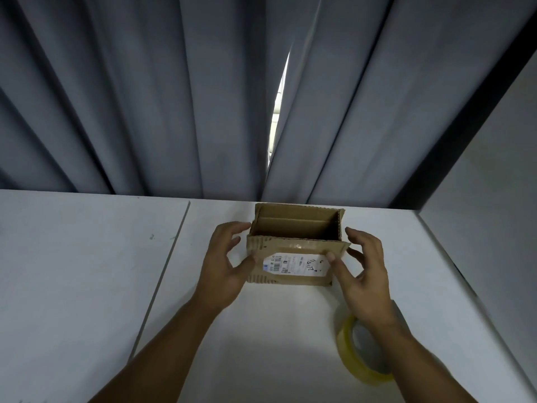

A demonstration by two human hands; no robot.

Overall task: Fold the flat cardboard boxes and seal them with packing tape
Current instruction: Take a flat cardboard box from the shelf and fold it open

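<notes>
A small brown cardboard box (293, 267) stands on the white table (87, 271), its top open and its near flap folded toward me, showing a white shipping label. My left hand (223, 263) is at the box's left side, thumb on the near flap and fingers spread by the left wall. My right hand (363, 269) is at the right side, thumb pressing the label's right end and fingers curled just off the right wall. A roll of yellowish packing tape (353, 353) lies flat under my right wrist, partly hidden by the forearm.
Grey pleated curtains (145, 97) hang right behind the table's far edge, with a narrow bright gap in them. A seam (162, 274) between two tabletops runs diagonally at the left. A white partition wall (479, 228) borders the table on the right.
</notes>
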